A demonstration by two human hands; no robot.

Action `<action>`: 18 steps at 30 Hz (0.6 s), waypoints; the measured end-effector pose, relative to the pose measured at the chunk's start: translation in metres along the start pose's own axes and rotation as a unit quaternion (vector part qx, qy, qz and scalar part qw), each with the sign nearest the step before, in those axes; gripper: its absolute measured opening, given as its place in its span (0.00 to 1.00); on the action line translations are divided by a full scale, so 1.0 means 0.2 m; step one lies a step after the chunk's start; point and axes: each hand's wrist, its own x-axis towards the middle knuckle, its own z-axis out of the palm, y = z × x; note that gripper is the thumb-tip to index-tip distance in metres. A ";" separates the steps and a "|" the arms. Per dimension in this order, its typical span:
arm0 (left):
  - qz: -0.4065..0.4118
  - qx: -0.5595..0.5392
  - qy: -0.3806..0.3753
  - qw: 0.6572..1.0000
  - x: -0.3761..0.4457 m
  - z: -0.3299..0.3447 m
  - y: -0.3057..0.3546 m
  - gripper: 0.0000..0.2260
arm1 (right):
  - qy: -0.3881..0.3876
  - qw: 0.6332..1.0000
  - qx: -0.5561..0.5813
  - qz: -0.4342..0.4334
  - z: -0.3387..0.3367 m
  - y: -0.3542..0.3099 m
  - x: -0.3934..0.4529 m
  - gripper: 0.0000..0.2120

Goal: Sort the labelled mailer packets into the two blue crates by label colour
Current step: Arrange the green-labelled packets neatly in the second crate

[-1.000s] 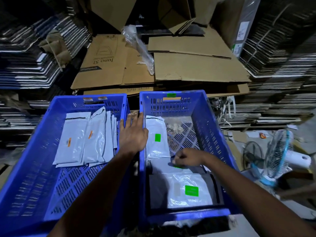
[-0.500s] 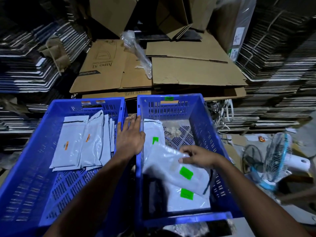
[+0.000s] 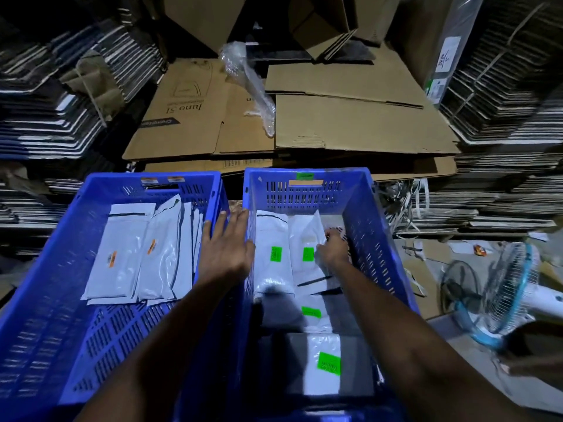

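**Grey poly mailers — thin, limp, slick**

Grey-white plastic packets, flat and floppy; each judged light, soft, likely to sag and slide if held by one corner. Glossy film looks slippery against its neighbours.

Right crate (image 3: 377, 208): green-label packet (image 3: 306, 254) lies lengthwise beside a second green-label one (image 3: 274, 254) at its 9 o'clock — edges touching or overlapping, cannot tell which. Two more green-tagged packets (image 3: 327, 363) sit toward 6 o'clock, nearer the body.

Right hand (image 3: 333, 248) rests on the packet's 3 o'clock edge, fingers curled over the film; whether it pinches or merely presses is not clear.

Left hand (image 3: 227, 245) lies flat, fingers straight, on the rims between the crates, holding nothing.

Left crate (image 3: 91, 193): orange-label packets (image 3: 131, 254) overlapped in a row at its 12 o'clock half.

Handling judgement — take a packet along a long edge or at mid-body, thumb above and fingers beneath, so it does not fold. No fragility evident; contents unseen.
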 end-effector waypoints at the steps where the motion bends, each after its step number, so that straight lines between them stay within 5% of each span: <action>1: -0.005 -0.001 -0.005 1.000 0.01 0.00 0.00 0.29 | 0.007 1.000 0.000 -0.006 0.02 0.01 0.01 0.15; 8: 0.054 0.144 0.062 0.986 0.07 0.07 0.06 0.29 | 0.065 0.985 -0.088 -0.135 0.02 0.04 0.03 0.18; 12: 0.139 0.146 0.024 0.979 0.17 0.31 0.19 0.24 | 0.036 0.916 -0.281 -0.286 0.13 0.06 -0.02 0.23; 14: 0.101 0.115 -0.060 0.986 0.20 0.45 0.27 0.25 | -0.041 0.893 -0.355 -0.272 0.22 0.11 -0.02 0.28; 16: -0.026 0.064 -0.117 0.991 0.22 0.60 0.32 0.28 | -0.067 0.895 -0.377 -0.229 0.28 0.16 0.02 0.30; 18: -0.090 -0.032 -0.090 0.991 0.21 0.71 0.31 0.28 | -0.067 0.896 -0.380 -0.221 0.30 0.21 0.05 0.31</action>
